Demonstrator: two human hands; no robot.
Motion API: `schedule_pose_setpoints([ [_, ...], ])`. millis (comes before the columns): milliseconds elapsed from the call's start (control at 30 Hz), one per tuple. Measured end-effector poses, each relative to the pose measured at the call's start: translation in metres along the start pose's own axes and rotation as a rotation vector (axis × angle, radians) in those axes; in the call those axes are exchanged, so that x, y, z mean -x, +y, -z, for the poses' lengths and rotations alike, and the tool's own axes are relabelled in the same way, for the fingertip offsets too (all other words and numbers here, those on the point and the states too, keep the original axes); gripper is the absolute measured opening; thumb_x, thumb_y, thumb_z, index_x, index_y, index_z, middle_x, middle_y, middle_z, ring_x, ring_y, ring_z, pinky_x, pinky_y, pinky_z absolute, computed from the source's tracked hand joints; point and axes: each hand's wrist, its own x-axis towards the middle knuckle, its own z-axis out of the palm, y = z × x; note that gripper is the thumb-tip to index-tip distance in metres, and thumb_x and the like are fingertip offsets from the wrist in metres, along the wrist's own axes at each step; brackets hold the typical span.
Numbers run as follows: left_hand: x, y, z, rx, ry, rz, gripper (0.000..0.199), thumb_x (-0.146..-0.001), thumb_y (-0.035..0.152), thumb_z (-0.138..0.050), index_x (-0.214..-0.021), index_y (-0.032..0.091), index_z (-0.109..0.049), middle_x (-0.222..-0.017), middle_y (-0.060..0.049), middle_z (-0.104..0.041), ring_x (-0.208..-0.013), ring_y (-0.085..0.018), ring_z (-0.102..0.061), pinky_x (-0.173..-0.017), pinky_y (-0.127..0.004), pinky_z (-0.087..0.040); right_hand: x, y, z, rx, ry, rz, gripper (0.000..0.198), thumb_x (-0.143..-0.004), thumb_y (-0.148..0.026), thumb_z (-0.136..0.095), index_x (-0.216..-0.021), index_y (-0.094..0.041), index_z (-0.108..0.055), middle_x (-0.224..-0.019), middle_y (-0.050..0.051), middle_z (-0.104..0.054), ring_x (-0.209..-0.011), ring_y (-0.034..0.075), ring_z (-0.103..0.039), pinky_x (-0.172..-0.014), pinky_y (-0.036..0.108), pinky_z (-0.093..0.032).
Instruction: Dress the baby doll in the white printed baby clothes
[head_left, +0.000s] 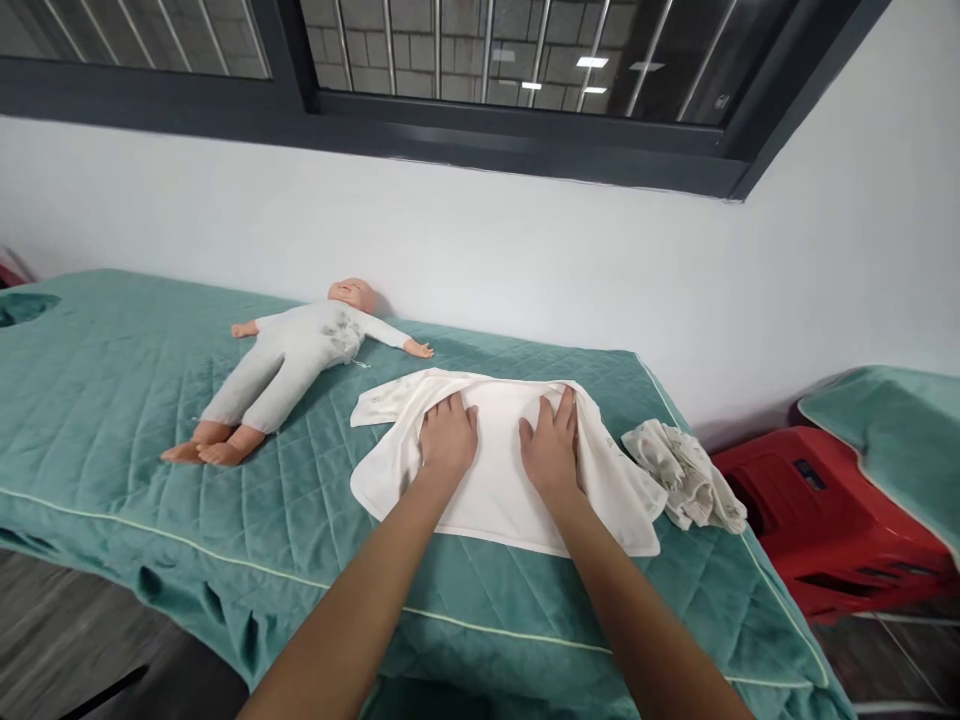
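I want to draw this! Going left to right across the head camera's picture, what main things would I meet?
Doll → left hand → right hand → crumpled patterned cloth → big red plastic object.

white glare on dark window (465, 62)
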Motion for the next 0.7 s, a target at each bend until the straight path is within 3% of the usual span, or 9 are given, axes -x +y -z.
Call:
schedule_pose_setpoints([
  [400,-0.082,0.015,-0.029,-0.009,-0.138,0.010,0.048,-0.101,0.042,-0.036,-0.137,0.013,-0.049,-0.134,-0.019,-0.061,-0.119,-0.033,-0.059,-0.098,-0.044,-0.047,-0.087,0.030,-0.050,0.143,-0.210,-0.069,0.068,-0.099,-0.040,-0.036,-0.155,-0.002,-0.026,-0.166,0.024,0.004,-0.148,0.042,-0.024,-0.119,0.051,-0.025],
  [700,-0.094,0.016,-0.047,-0.014,-0.176,0.047,0.055,-0.101,0.044,-0.030,-0.139,0.010,-0.050,-0.137,-0.022,-0.059,-0.125,-0.035,-0.056,-0.104,-0.047,-0.043,-0.092,0.035,-0.063,0.127,-0.238,-0.038,0.067,-0.101,-0.040,-0.030,-0.154,0.001,-0.027,-0.167,0.023,-0.001,-0.153,0.035,-0.013,-0.121,0.047,-0.021],
])
